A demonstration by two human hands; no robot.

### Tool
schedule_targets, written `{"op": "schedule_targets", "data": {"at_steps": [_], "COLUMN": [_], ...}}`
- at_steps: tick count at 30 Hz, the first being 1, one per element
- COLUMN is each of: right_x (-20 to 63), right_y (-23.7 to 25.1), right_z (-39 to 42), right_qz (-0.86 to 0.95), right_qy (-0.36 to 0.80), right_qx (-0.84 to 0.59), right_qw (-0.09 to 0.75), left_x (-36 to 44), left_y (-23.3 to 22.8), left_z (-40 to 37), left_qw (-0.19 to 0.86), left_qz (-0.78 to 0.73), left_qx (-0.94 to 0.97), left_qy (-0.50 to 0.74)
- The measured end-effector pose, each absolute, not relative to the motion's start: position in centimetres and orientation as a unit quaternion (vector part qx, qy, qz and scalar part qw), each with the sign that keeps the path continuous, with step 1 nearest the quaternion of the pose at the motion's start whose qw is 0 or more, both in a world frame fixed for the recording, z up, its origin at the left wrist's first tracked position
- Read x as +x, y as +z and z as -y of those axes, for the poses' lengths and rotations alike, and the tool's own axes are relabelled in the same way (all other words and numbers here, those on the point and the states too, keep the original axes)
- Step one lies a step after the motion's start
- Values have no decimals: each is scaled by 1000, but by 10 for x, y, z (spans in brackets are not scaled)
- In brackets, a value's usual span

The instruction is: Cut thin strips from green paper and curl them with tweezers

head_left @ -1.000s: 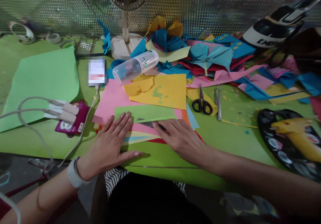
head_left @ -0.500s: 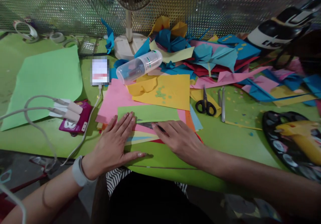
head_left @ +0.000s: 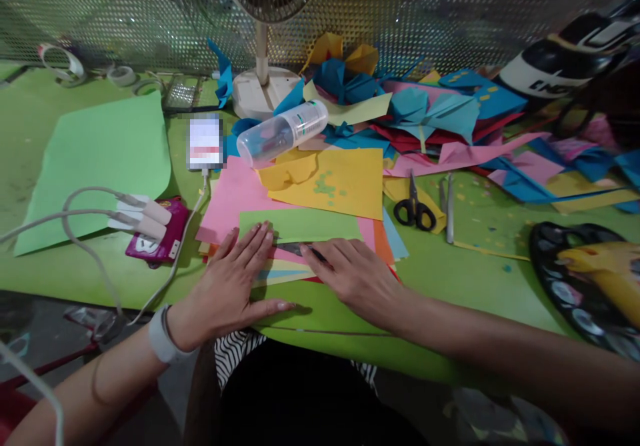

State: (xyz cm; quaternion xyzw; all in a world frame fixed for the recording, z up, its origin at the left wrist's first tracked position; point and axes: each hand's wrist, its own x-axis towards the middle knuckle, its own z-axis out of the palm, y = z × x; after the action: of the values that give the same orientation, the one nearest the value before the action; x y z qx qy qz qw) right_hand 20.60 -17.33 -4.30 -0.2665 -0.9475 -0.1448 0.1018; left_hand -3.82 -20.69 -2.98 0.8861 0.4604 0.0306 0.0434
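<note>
My left hand (head_left: 231, 279) lies flat with fingers stretched out, its fingertips on the left end of a folded light green paper sheet (head_left: 300, 225). My right hand (head_left: 353, 274) closes around a cutting tool with a dark pointed blade (head_left: 289, 248). Most of its handle is hidden, so I cannot tell whether it is scissors or a knife. The blade lies along the green sheet's near edge and points toward my left fingers. Under the hands is a stack of coloured paper, with a pink sheet (head_left: 225, 199) showing at the left.
Behind lie a yellow sheet (head_left: 345, 176) with green scraps and a clear bottle (head_left: 283, 133). To the right are black scissors (head_left: 414, 213), tweezers (head_left: 449, 209) and a palette (head_left: 545, 286) under a yellow glue gun (head_left: 600, 266). Left are a phone (head_left: 205, 141) and plugged-in chargers (head_left: 150, 216).
The whole view has shifted slightly, so things appear a little further right. Both hands keep almost the same place on the paper, with the blade still at the green sheet's near edge.
</note>
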Motion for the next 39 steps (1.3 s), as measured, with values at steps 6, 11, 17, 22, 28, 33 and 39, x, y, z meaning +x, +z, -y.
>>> {"op": "schedule_targets", "data": {"at_steps": [6, 11, 17, 22, 28, 33, 39], "right_x": [206, 196, 189, 192, 184, 182, 186], "right_y": [-43, -40, -41, -44, -40, -41, -42], "right_z": [174, 171, 170, 174, 171, 173, 176], "right_qz": [948, 948, 953, 950, 949, 954, 952], "right_qy": [-141, -135, -138, -142, -144, -127, -136], "right_qx": [-266, -273, -257, -260, -266, -255, -255], "right_qw": [102, 93, 79, 103, 94, 91, 100], "left_x": [-55, -55, -54, -55, -55, -55, -62], "left_y": [-31, -33, -32, -32, -33, -33, -26], "left_z": [210, 211, 211, 212, 212, 212, 212], "left_qw": [33, 35, 31, 30, 39, 41, 65], "left_qz": [-480, -479, -481, -481, -476, -475, -473], "left_qx": [876, 876, 876, 875, 878, 878, 878], "left_qy": [32, 34, 26, 38, 47, 46, 38]}}
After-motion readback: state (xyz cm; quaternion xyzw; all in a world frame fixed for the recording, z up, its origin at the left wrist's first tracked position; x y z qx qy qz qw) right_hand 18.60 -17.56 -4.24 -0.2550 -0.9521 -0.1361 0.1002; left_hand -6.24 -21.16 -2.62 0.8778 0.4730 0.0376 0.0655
